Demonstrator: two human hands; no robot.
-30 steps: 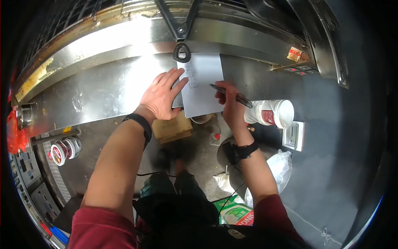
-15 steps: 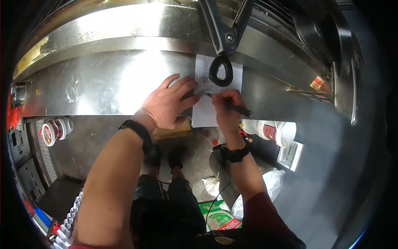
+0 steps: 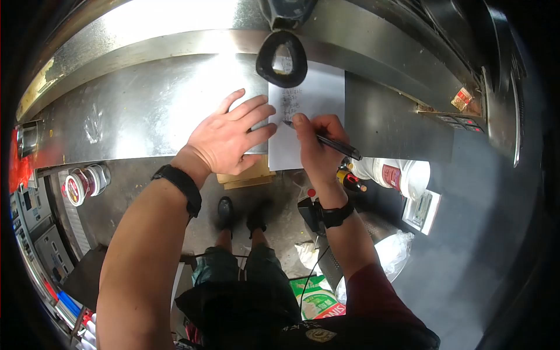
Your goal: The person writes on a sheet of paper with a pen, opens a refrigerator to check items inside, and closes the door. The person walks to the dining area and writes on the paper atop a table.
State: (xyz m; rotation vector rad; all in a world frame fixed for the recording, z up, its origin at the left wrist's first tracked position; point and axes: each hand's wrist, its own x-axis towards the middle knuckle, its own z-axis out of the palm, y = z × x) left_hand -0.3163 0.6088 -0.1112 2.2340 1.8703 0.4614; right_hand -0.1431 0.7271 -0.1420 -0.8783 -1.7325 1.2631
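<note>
Pen tip (image 3: pixel 286 123) has come left since the first frame, from blank sheet to the column of writing. My right hand (image 3: pixel 315 149) is closed around the pen (image 3: pixel 339 147), thumb and fingers pinching it near the tip, the back end slanting out to the right. It looks light, stiff and perhaps a little slick; I judge the barrel just behind the tip the best place to hold it. My left hand (image 3: pixel 221 140) lies apart from the right, palm down with fingers spread, two fingertips at the left edge of the paper (image 3: pixel 329 96). That sheet looks thin and soft, likely to slide or crease, so a flat press at its edge suits it.

Around the paper is a shiny steel counter (image 3: pixel 385 128). A black loop (image 3: pixel 299 63) blocks my view of the sheet's upper left part. Past the counter's near edge, I see a cardboard box (image 3: pixel 248 179) below my left hand, and a bottle (image 3: pixel 350 180) beside a white tub (image 3: pixel 376 172) to the right.
</note>
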